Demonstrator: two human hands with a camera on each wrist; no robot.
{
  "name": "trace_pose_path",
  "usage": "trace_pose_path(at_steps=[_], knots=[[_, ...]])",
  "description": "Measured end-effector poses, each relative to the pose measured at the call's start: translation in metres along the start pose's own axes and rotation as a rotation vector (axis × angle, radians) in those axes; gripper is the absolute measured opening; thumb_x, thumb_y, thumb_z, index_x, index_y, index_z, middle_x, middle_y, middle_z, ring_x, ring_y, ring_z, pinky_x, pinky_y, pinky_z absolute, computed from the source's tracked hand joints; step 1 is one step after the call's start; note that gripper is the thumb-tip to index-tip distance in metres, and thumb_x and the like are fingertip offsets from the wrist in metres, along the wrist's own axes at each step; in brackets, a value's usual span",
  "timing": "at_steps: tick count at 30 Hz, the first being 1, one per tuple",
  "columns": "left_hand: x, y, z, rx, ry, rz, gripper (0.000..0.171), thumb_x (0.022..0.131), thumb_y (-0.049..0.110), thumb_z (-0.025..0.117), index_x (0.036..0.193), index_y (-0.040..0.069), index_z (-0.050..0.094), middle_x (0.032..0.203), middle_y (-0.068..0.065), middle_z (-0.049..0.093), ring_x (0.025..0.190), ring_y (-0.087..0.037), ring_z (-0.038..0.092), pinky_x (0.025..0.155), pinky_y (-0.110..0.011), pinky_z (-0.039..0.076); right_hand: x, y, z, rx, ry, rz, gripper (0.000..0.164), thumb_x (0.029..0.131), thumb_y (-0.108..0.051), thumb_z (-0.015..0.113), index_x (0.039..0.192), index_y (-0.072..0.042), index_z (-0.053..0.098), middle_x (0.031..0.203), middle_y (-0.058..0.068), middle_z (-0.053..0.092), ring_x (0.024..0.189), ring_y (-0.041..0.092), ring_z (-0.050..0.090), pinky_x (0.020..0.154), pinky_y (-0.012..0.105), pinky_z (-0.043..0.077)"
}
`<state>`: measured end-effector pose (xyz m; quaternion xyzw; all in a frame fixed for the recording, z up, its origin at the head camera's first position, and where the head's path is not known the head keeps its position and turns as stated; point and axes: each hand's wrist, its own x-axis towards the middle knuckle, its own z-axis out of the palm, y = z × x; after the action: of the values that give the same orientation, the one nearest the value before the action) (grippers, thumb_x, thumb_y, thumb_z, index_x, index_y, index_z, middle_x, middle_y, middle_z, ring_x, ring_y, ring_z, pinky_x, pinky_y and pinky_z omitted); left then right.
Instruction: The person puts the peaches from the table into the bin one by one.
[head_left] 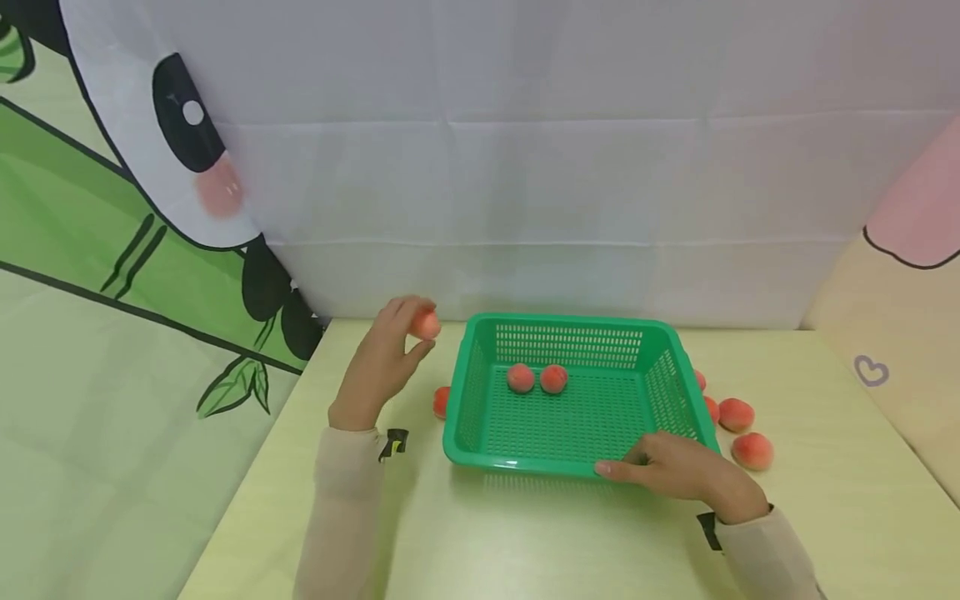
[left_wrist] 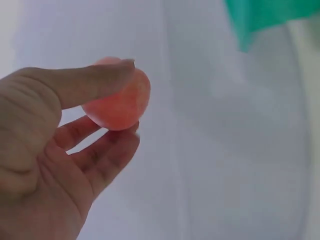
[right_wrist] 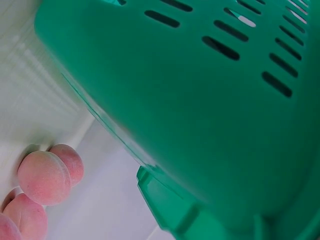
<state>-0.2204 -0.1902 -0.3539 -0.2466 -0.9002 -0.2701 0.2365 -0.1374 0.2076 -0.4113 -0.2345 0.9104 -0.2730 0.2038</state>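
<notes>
left of the green basket point(head_left: 585, 429), the left hand point(head_left: 382, 362) is pinching a held peach point(head_left: 426, 325) between thumb and fingers; the right hand point(head_left: 675, 468) is gripping the basket's near rim. i am counting two peaches point(head_left: 553, 379) lying inside, one peach point(head_left: 441, 402) sitting beside its left wall, four more peaches point(head_left: 752, 451) resting to its right.

The left arm point(head_left: 341, 517), in a pale sleeve, reaches forward, and the left hand point(head_left: 377, 367) angles rightward, its thumb and fingers point(left_wrist: 117, 152) curved toward each other in a pinch. The right arm point(head_left: 772, 558) comes in from the lower right; the right hand point(head_left: 675, 468) points leftward, back uppermost, knuckles bent, thumb stretched out.
</notes>
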Motion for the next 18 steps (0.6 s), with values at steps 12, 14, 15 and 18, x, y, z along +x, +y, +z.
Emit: trace_pose_path(at_steps=[12,14,15,18], knots=[[0.086,0.096,-0.017,-0.072,-0.133,0.320,0.046,0.088,0.027,0.071,0.130,0.017,0.055,0.119,0.005,0.051,0.097,-0.006,0.053,0.081,-0.028,0.048,-0.001,0.001,0.000,-0.013,0.004,0.017,0.049,0.090,-0.063,0.051,0.095,-0.022,0.077,0.095,-0.008,0.070,0.088,0.010,0.063,0.075,0.042,0.052],[0.099,0.103,-0.005,-0.047,-0.215,0.316,0.046,0.091,0.034,0.067,0.132,0.018,0.054,0.119,0.006,0.053,0.090,-0.005,0.054,0.080,-0.027,0.047,0.000,0.001,0.000,-0.007,0.003,0.015,0.049,0.090,-0.062,0.051,0.095,-0.021,0.077,0.094,-0.008,0.070,0.088,0.010,0.063,0.075,0.042,0.052],[0.105,0.106,0.002,-0.035,-0.261,0.311,0.046,0.091,0.037,0.065,0.132,0.019,0.054,0.120,0.006,0.053,0.087,-0.004,0.054,0.078,-0.025,0.047,0.000,0.001,0.000,-0.006,0.003,0.014,0.049,0.090,-0.062,0.051,0.094,-0.022,0.077,0.094,-0.009,0.070,0.087,0.010,0.063,0.074,0.041,0.052],[0.121,0.109,0.027,-0.058,-0.400,0.308,0.043,0.092,0.035,0.065,0.130,0.018,0.053,0.121,0.006,0.052,0.084,-0.005,0.052,0.079,-0.023,0.045,0.000,0.000,0.000,0.004,-0.001,0.000,0.049,0.091,-0.061,0.051,0.094,-0.020,0.078,0.090,-0.009,0.070,0.082,0.011,0.063,0.072,0.040,0.051]])
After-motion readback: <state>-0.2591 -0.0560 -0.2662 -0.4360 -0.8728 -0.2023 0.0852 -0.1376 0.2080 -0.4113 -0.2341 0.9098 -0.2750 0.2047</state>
